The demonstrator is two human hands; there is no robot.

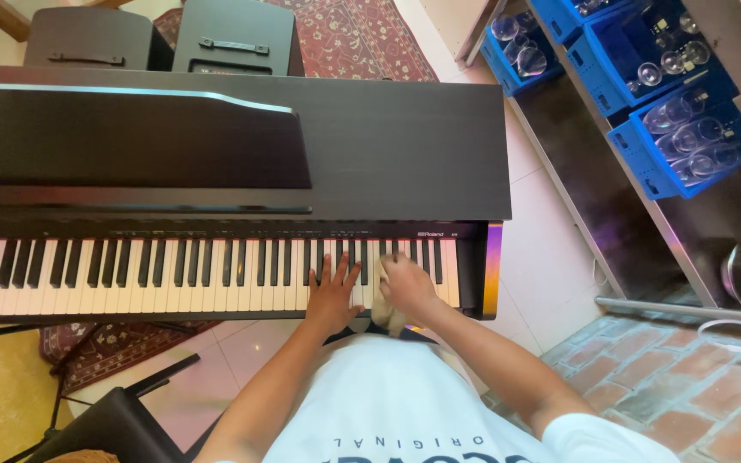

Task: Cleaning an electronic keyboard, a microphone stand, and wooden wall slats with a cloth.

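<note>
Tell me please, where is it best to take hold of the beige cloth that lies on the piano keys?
Judging by its pose, grip the loose end of the cloth hanging over the keys' front edge, coming from the player's side. The right hand covers the rest; the left hand rests flat beside it.

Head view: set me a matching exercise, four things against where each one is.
Things:
1. left hand
2. cloth
3. blue crates
4. music stand

Places:
A. shelves at upper right, holding glasses
B. flat on the white keys, fingers spread
C. folded down on the piano top
D. under the right hand at the keyboard's right end

Pairs: 1-B, 2-D, 3-A, 4-C
</note>
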